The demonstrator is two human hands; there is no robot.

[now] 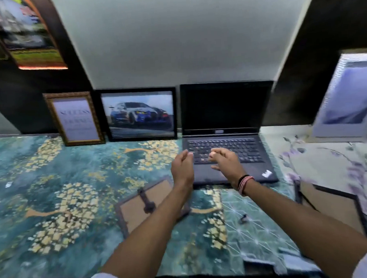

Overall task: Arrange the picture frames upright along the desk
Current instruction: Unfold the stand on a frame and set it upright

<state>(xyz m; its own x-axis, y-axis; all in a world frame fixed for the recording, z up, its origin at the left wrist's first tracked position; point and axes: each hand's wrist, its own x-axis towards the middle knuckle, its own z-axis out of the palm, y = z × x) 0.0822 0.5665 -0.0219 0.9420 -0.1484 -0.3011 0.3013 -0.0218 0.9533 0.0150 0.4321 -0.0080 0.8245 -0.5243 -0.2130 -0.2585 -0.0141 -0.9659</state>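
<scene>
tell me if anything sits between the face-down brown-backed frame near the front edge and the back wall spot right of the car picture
Yes. The open black laptop fills that spot, beside the black-framed car picture. The face-down brown-backed frame lies under the left forearm.

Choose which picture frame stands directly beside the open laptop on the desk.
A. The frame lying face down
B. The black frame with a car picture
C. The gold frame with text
B: the black frame with a car picture stands upright just left of the laptop, the gold frame farther left.
</scene>
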